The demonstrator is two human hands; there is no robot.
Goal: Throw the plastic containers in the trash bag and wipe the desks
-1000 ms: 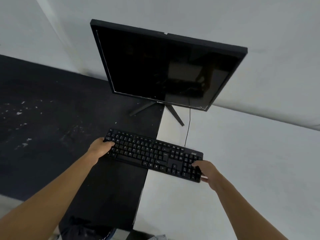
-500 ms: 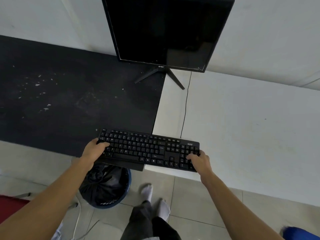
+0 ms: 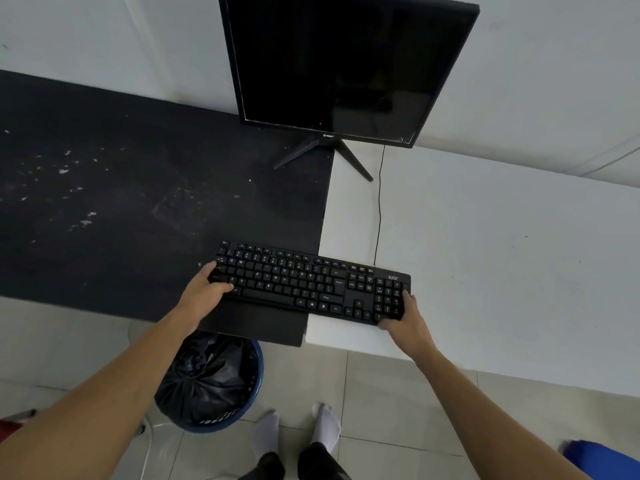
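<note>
Two desks stand side by side against a pale wall: one black desk (image 3: 121, 202) on the left and one white desk (image 3: 485, 254) on the right, their edges meeting. One black keyboard (image 3: 304, 282) lies across that seam, near the front edges. Whether it rests on the surfaces or is lifted just clear cannot be told.

Both hands hold it. The left hand (image 3: 204, 296) grips the keyboard's left end, thumb laid over the keys and fingers curled under the edge. The right hand (image 3: 407, 322) grips the right end beside the number pad, fingers wrapped round the corner.

One dark monitor (image 3: 346, 64) stands behind, with one stand leg on each desk. One thin cable (image 3: 380, 209) runs down the white desk to the keyboard's back edge. Scattered white specks (image 3: 86, 220) mark the black desk.

On the tiled floor, partly under the black desk's front edge, sits one blue bin (image 3: 258, 362) lined with one black trash bag (image 3: 211, 379). Two feet in white socks (image 3: 266, 431) stand just beside it.
</note>
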